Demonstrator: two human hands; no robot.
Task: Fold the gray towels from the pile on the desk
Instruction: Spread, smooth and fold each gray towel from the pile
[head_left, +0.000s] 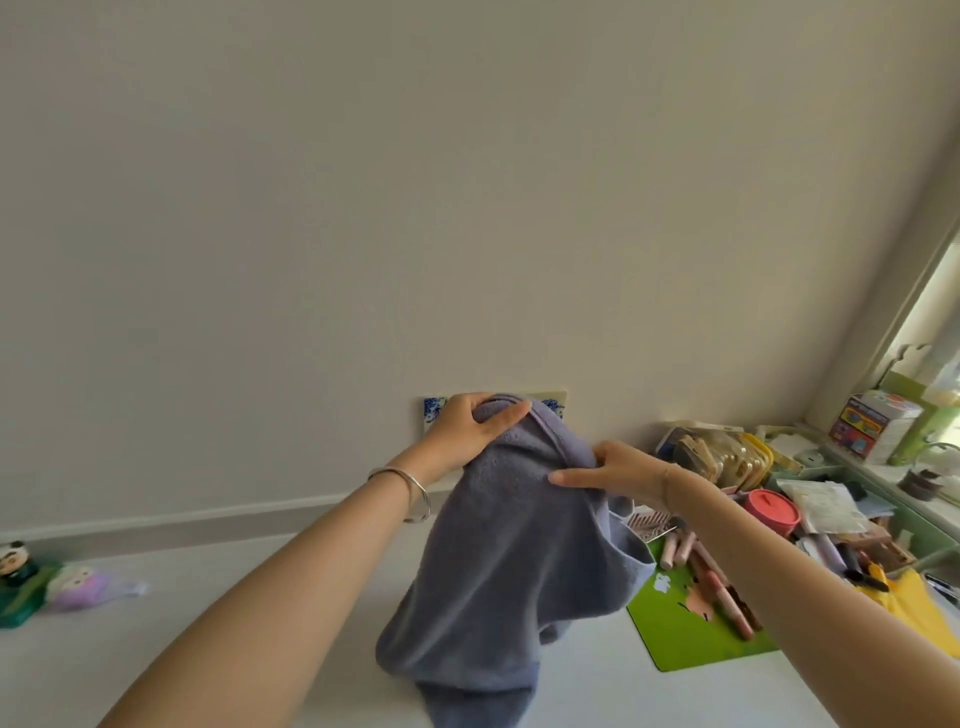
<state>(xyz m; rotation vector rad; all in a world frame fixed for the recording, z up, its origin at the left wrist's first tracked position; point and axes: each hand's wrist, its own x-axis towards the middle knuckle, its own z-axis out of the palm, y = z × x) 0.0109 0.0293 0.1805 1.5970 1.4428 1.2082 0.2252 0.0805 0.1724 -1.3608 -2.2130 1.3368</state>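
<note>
The desk (234, 597) lies bare on the left, a wide open stretch between a black-and-white figurine (15, 564) with a purple toy (85, 587) at the far left edge and the gray towel (509, 561). The towel hangs mid-desk, gripped at the top by the left hand (462, 434) and right hand (618, 473), screening whatever lies behind it. To its right, passage is crowded: a green mat (675, 629) carrying pink tubes (680, 551), a red tub (771, 512), papers (826, 501) and a yellow cloth (914, 608). The wall (467, 208) closes the back.

Figure: we see a plain cream wall (363, 208) behind a white desk (208, 577); daylight enters a window (935, 322) at right.
</note>
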